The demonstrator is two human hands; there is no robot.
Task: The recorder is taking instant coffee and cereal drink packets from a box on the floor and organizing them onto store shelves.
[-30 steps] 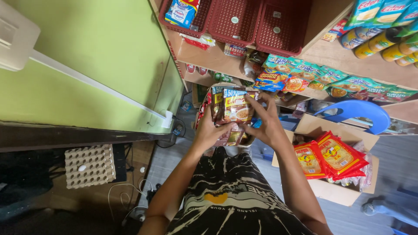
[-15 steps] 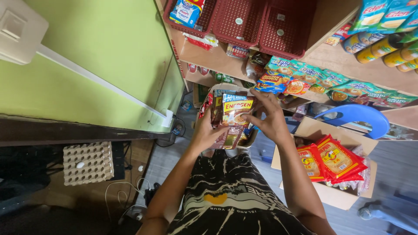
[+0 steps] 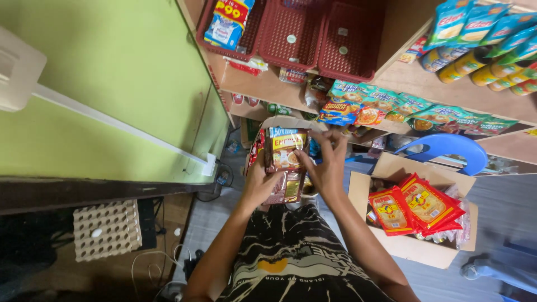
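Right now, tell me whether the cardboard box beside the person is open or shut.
Open: the cardboard box has its flaps up, and red packets show inside.

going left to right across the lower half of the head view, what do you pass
Egg tray → left hand → brown sachet strip → right hand → cardboard box with red packets → blue chair

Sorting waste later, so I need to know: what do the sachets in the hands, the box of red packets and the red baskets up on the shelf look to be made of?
Brown sachets: glossy printed plastic film, probably foil-lined; they bend and shine. Box: plain brown corrugated cardboard, matte, flaps open. Red baskets: moulded rigid plastic, perforated mesh pattern.
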